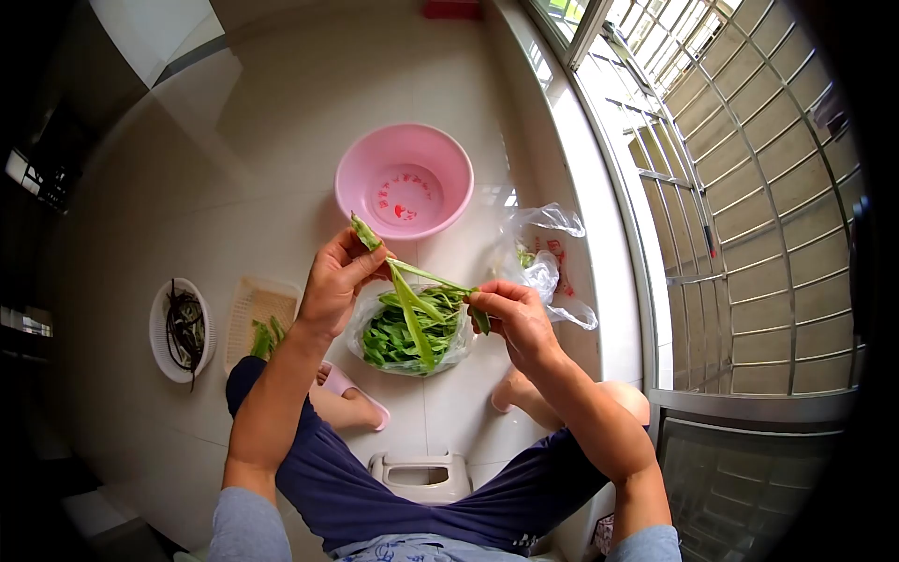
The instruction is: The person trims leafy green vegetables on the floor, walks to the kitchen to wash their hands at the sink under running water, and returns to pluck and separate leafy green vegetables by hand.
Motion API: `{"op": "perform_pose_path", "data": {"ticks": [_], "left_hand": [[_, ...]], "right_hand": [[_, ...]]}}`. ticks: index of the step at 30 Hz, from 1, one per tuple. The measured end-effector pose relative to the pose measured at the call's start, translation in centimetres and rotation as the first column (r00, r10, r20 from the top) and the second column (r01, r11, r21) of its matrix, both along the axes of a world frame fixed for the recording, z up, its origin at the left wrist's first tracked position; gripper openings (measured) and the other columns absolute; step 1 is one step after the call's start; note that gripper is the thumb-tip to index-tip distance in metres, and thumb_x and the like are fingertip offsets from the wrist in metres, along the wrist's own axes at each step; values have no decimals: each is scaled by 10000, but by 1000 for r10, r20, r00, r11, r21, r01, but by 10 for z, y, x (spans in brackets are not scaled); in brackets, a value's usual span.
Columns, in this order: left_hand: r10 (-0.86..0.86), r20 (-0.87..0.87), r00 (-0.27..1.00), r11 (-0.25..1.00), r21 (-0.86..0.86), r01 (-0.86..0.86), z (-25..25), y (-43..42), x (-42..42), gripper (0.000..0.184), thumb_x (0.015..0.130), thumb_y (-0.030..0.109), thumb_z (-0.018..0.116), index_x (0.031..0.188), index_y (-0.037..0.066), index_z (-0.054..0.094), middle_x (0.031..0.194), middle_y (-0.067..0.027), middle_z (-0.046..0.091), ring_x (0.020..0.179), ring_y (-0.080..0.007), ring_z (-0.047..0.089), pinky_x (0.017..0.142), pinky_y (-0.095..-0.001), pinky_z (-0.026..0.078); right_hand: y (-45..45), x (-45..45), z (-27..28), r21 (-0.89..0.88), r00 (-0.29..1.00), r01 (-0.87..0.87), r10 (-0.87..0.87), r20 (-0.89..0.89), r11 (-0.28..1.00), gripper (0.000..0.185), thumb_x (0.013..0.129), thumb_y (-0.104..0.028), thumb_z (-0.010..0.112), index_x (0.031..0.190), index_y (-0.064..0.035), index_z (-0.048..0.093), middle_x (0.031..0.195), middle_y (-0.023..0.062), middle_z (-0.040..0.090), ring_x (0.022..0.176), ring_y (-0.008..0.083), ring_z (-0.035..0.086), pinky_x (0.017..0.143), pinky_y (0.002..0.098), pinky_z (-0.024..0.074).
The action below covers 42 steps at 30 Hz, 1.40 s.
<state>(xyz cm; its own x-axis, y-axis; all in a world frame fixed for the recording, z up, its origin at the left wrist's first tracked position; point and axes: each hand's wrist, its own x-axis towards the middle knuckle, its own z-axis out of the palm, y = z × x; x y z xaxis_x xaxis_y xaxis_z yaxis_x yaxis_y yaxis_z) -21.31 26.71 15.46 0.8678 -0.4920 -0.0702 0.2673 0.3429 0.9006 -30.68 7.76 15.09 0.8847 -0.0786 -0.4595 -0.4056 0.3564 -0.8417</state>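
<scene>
Above a clear plastic bag (pixel 461 352) filled with leafy greens (pixel 398 337), a long leafy green stalk (pixel 426 274) stretches between my two hands. My left hand (pixel 333 288) is closed on its thick end, where short pale-green stem pieces (pixel 365 231) stick out past the fingers. Thumb and fingertips of my right hand (pixel 518 320) pinch the thinner, leafy end, and a leaf hangs below them. A long narrow leaf droops from the stalk over the bag. Just beyond my left hand stands a pink basin (pixel 351 187) with red print on its bottom.
At left are a white basket (pixel 159 330) with dark long pods (pixel 185 328) and a beige tray (pixel 245 304) holding some greens (pixel 270 335). A knotted-looking plastic bag (pixel 541 273) lies right, by the window ledge (pixel 585 225). A grey stool (pixel 421 487) is between the legs.
</scene>
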Motion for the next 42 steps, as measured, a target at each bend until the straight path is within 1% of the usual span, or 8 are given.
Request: {"op": "perform_pose_path", "data": {"ticks": [5, 15, 20, 24, 26, 30, 34, 42], "left_hand": [[50, -92, 994, 998, -17, -52, -7, 0, -1, 63, 770, 70, 515, 827, 50, 499, 746, -57, 567, 678, -138, 554, 668, -273, 444], [102, -44, 994, 994, -20, -103, -7, -11, -7, 65, 771, 68, 514, 833, 77, 498, 755, -47, 567, 688, -122, 540, 666, -250, 436], [279, 40, 959, 960, -27, -278, -10, -10, -3, 70, 770, 56, 507, 836, 36, 496, 765, -54, 552, 665, -127, 538, 654, -251, 442], [189, 2, 982, 981, -40, -188, -2, 0, 2, 71, 770, 56, 507, 839, 46, 498, 745, -46, 554, 665, -124, 537, 649, -251, 437], [133, -40, 990, 990, -41, -135, -3, 3, 2, 72, 769, 57, 509, 839, 47, 498, 739, -46, 555, 665, -125, 538, 648, -252, 437], [19, -100, 995, 998, -53, -25, -3, 3, 1, 82, 763, 50, 515, 842, 45, 496, 738, -48, 555, 668, -124, 538, 644, -255, 437], [-49, -95, 994, 998, -35, 46, 2, 1, -3, 87, 761, 52, 519, 844, 67, 497, 749, -22, 527, 693, -106, 523, 665, -234, 420], [-108, -47, 993, 993, -48, 106, -2, -2, -5, 96, 760, 52, 519, 851, 58, 488, 754, -24, 522, 718, -110, 518, 679, -252, 420]], "right_hand": [[2, 1, 1, 72, 997, 74, -75, 11, 995, 68, 734, -77, 515, 728, -10, 515, 662, 59, 533, 569, 115, 487, 544, 227, 403], [9, 7, -5, 142, 958, 277, -285, 38, 950, 55, 727, -84, 517, 715, -34, 497, 639, 46, 523, 540, 109, 475, 536, 228, 400], [-9, 19, -15, -58, 911, 386, -371, 179, 921, 57, 706, -72, 512, 675, -25, 504, 603, 40, 514, 517, 104, 472, 500, 224, 398], [-15, 18, 5, -118, 960, 254, -234, 155, 960, 84, 745, -94, 515, 766, -16, 542, 643, 28, 518, 538, 81, 470, 496, 202, 396], [-15, 15, 10, -107, 980, 54, -32, 195, 993, 139, 766, -79, 495, 864, 0, 555, 682, 23, 522, 546, 62, 446, 484, 180, 376], [-12, 15, 9, 44, 964, -255, 251, 84, 966, 164, 778, -100, 494, 857, 27, 562, 707, 31, 523, 541, 56, 407, 450, 165, 311], [-9, 17, 21, 101, 938, -333, 340, -65, 938, 236, 777, -214, 517, 799, 16, 567, 648, 31, 508, 518, 64, 395, 423, 169, 272], [-8, 18, 12, 237, 858, -499, 513, 5, 833, 144, 741, -168, 536, 719, -26, 550, 570, 8, 460, 467, 55, 375, 401, 169, 243]]}}
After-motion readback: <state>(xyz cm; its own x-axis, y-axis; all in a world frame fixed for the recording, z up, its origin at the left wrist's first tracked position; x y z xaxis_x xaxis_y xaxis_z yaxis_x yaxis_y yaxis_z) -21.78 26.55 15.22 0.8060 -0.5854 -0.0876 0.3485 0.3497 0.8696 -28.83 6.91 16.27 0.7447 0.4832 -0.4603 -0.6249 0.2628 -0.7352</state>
